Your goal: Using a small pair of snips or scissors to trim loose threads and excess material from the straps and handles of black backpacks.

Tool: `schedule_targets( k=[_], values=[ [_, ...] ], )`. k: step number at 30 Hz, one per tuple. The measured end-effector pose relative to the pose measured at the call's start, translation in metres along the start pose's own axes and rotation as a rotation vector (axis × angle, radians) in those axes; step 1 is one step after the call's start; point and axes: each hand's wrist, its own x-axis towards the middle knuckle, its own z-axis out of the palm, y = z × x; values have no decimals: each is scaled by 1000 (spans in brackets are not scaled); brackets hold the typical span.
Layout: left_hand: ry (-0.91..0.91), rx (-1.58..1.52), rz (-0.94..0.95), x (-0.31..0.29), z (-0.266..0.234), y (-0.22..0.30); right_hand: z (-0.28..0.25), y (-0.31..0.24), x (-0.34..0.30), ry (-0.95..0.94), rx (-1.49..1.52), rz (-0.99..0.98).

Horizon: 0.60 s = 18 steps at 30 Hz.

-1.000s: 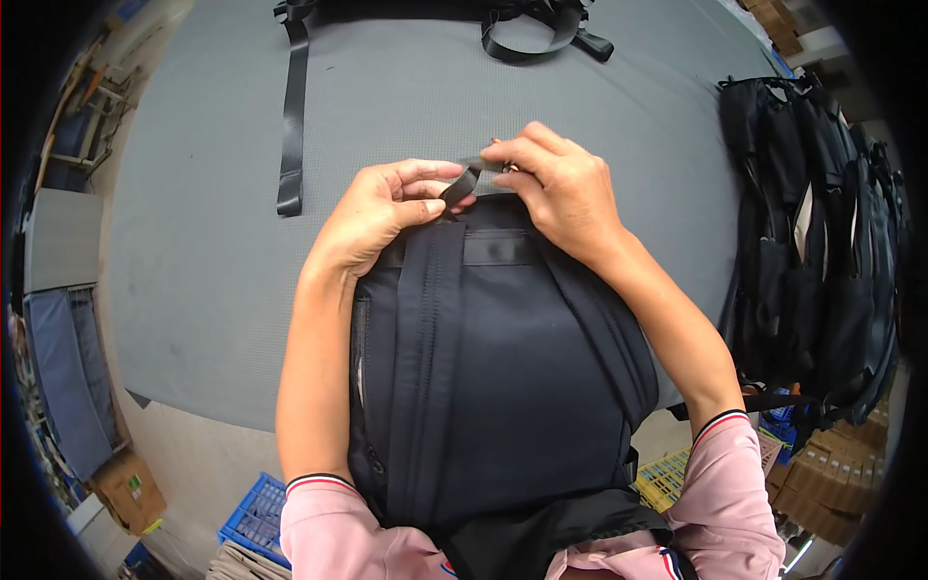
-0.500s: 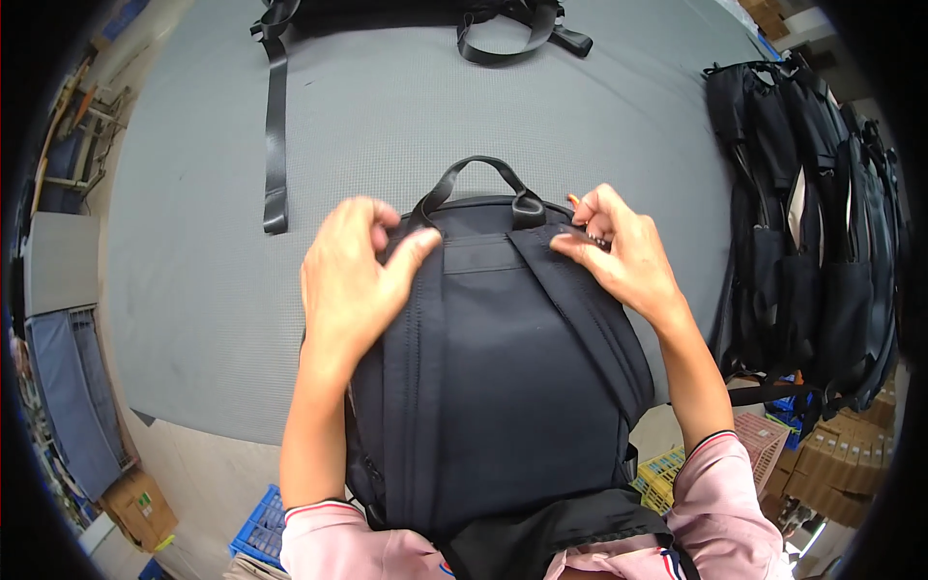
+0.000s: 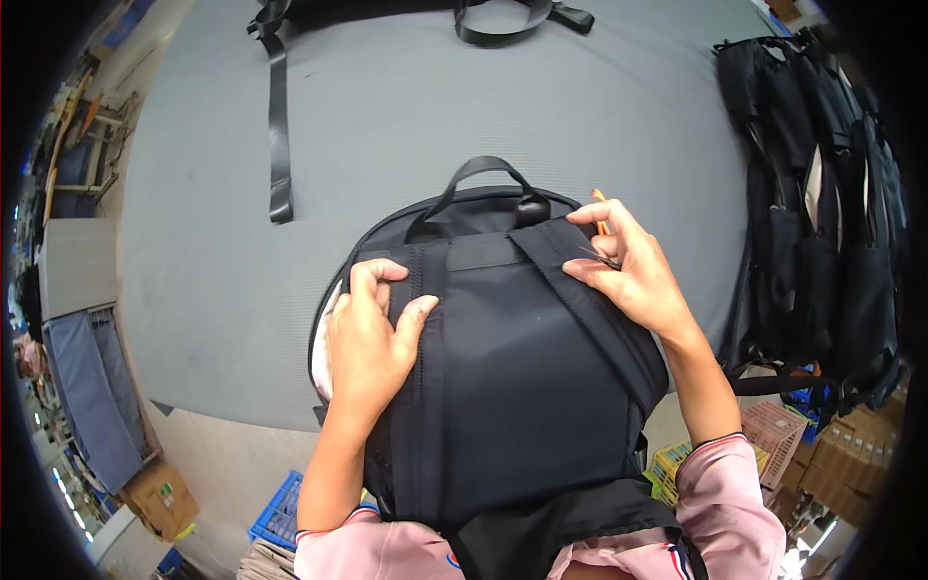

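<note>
A black backpack (image 3: 532, 387) lies in front of me, straps up, its webbing top handle (image 3: 493, 169) arching at the far end. My left hand (image 3: 372, 333) is closed at the edge of the left shoulder strap (image 3: 430, 387), thumb and bent index finger on its upper part; the other fingers are partly hidden. Beside that hand, a pale patch (image 3: 327, 353) shows at the bag's left side. At the top of the right shoulder strap (image 3: 570, 290), my right hand (image 3: 633, 271) is closed around small orange-handled snips (image 3: 601, 215), their dark metal partly covered by the fingers.
The bag lies on a grey textured table (image 3: 222, 309). Another black bag (image 3: 358, 12) with loose webbing (image 3: 279, 135) lies at the far edge. Several black backpacks (image 3: 793, 203) are stacked at right. Below the table are blue (image 3: 280, 512) and yellow crates (image 3: 667, 469) and cardboard boxes (image 3: 841, 464).
My left hand has moved from beside the top handle down onto the left strap. The backpack's upper left side and pale patch now show. My right hand stays by the right strap.
</note>
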Motion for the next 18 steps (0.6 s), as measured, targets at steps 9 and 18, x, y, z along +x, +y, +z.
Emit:
schedule_targets(
  k=[9,18],
  values=[
    [196,284,702,26,3,37,6,-5,-2,1,20,68],
    [-88,453,698,68,31,30,11,-7,-13,-30,-72,54]
  ],
)
